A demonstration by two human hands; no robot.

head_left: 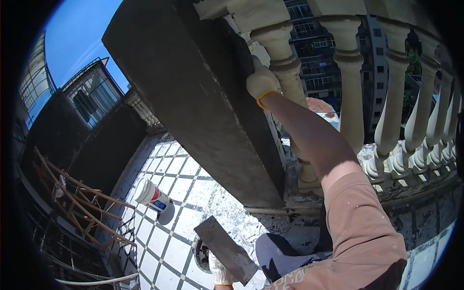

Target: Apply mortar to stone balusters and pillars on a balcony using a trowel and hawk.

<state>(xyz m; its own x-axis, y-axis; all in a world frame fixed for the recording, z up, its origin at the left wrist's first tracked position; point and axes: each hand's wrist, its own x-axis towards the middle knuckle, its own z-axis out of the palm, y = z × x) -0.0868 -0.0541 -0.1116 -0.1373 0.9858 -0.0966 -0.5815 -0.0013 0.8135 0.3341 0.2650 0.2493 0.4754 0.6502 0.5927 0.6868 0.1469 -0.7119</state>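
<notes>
My right hand (263,83), in a pale work glove with an orange cuff, reaches up to the narrow side of a grey plastered pillar (169,96). Its fingers look curled, with a grey-smeared tip pointing upward against the plaster; whether that is a finger or a small tool I cannot tell. A cream baluster (285,63) stands right beside this hand. Low in the view, my left hand (221,274), also gloved, is closed under a flat rectangular plastering trowel (224,249). The blade covers most of its fingers and the handle.
A white bucket (153,195) with a red and blue label stands on the tiled floor (164,241). Wooden trestles (87,208) lean at the left by a dark wall (106,145). More balusters (349,77) run along the right, with buildings beyond. My bent knee (275,251) is near the pillar's foot.
</notes>
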